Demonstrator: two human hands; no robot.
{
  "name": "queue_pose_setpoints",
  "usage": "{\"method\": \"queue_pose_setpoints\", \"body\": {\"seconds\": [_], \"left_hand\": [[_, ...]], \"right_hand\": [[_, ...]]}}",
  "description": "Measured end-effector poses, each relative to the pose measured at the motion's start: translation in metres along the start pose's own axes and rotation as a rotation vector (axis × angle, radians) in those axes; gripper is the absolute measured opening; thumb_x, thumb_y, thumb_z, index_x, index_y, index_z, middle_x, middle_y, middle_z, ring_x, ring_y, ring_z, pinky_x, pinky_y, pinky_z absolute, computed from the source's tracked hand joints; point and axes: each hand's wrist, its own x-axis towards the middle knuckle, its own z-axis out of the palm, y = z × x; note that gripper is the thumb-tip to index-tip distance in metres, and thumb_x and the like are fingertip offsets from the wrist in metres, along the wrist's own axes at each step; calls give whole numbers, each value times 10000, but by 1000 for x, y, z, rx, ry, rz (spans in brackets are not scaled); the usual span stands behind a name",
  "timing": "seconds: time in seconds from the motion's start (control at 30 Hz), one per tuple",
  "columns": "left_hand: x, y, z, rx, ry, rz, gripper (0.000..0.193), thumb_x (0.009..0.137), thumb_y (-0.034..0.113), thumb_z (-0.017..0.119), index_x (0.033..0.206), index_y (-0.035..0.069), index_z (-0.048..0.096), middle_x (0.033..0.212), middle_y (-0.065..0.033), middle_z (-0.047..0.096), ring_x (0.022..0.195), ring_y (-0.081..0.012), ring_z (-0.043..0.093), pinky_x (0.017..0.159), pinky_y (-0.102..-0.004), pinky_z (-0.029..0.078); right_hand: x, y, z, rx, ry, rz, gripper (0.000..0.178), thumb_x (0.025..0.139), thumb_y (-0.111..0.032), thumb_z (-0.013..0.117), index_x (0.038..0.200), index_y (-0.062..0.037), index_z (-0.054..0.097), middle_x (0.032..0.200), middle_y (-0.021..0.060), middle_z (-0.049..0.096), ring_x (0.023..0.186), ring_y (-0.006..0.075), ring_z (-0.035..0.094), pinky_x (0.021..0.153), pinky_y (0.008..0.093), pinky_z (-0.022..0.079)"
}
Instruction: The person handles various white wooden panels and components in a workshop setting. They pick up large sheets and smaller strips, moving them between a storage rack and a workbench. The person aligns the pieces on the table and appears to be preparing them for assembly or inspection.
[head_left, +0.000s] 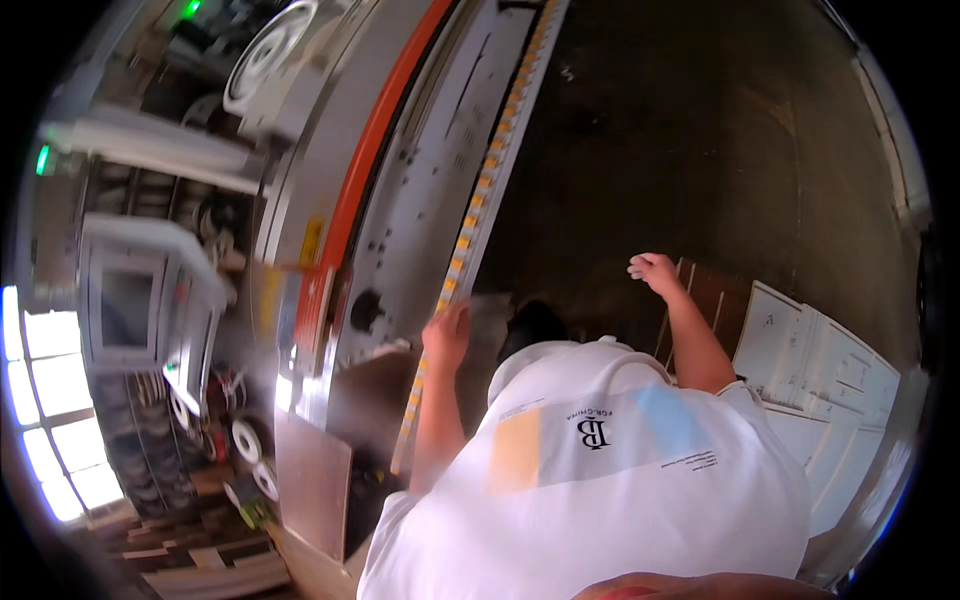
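My left hand (pixel 447 336) is at the rail with yellow rollers (pixel 474 218) that runs along the near side of a long machine. Its fingers are bent and partly hidden, so whether it touches the rail or grips anything is unclear. My right hand (pixel 654 272) is raised in the air on the right, fingers loosely bent with a small gap at the tips and nothing visible in them. A brown board-like surface (pixel 376 395) lies just left of my left forearm. My white printed T-shirt (pixel 590 500) fills the lower middle.
The long machine carries an orange stripe (pixel 375 130) and a grey bed (pixel 430 170). A control screen (pixel 126 308) stands at the left. White panels (pixel 815 375) are stacked at the right, beside brown boards (pixel 712 295). Dark floor (pixel 690 130) stretches ahead. Wood strips (pixel 205 560) lie at lower left.
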Motion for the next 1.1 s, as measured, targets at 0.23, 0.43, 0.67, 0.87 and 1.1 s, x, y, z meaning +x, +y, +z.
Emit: {"method": "queue_pose_setpoints", "body": {"seconds": [0.23,0.43,0.67,0.87,1.1], "left_hand": [[165,27,91,-332,-193,-376,166,940,251,684,1009,119,758,816,-104,743,768,-218,755,717,-338,567],[374,90,191,-454,-236,-201,172,963,218,670,1037,75,731,834,-107,739,714,-204,750,660,-315,561],[599,234,287,-393,-372,518,166,937,156,673,1091,110,711,979,-99,735,876,-290,707,733,-364,562],[750,288,364,-414,-426,614,163,916,124,691,1077,100,704,965,-86,734,870,-311,694,729,-381,556],[893,265,367,-328,76,150,179,904,66,703,1082,85,709,1007,-101,738,907,-281,719,768,-368,569]], "right_hand": [[79,57,-77,59,28,61,172,940,-182,672,990,-29,735,858,108,745,746,202,712,663,327,551],[63,168,-232,-746,-213,-466,176,797,-245,653,755,-74,655,734,76,620,686,242,614,592,399,469],[186,29,-292,566,107,187,160,879,-194,625,871,-44,681,710,25,595,654,192,622,591,312,493],[382,-118,-352,159,327,251,251,994,-207,605,968,22,706,799,118,706,705,205,688,652,333,559],[634,-259,-515,308,171,179,426,1040,-406,550,880,-16,608,750,157,688,565,187,635,500,297,514]]}}
